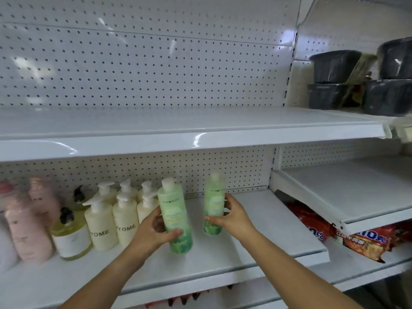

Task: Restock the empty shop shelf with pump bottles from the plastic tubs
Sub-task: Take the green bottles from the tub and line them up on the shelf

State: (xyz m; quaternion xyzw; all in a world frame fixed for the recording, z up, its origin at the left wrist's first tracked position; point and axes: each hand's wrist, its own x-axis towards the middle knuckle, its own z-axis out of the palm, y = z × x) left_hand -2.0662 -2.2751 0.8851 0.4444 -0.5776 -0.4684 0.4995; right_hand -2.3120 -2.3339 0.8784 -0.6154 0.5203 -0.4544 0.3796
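Observation:
My left hand (153, 230) grips a green bottle (176, 210) with a pale cap, held upright over the lower white shelf (256, 237). My right hand (229, 214) grips a second green bottle (214, 204) a little further back and to the right. Left of them stand several cream pump bottles (100, 226) marked "ZYOME", a yellow-green bottle with a black pump (71, 233) and pink bottles (26, 230). The tubs are out of view.
The upper shelf (178, 128) is bare across its width. Dark plastic containers (334, 65) are stacked at the upper right. Red snack packets (365, 239) lie on the lower right shelf, under another bare shelf (356, 190). White pegboard backs the shelves.

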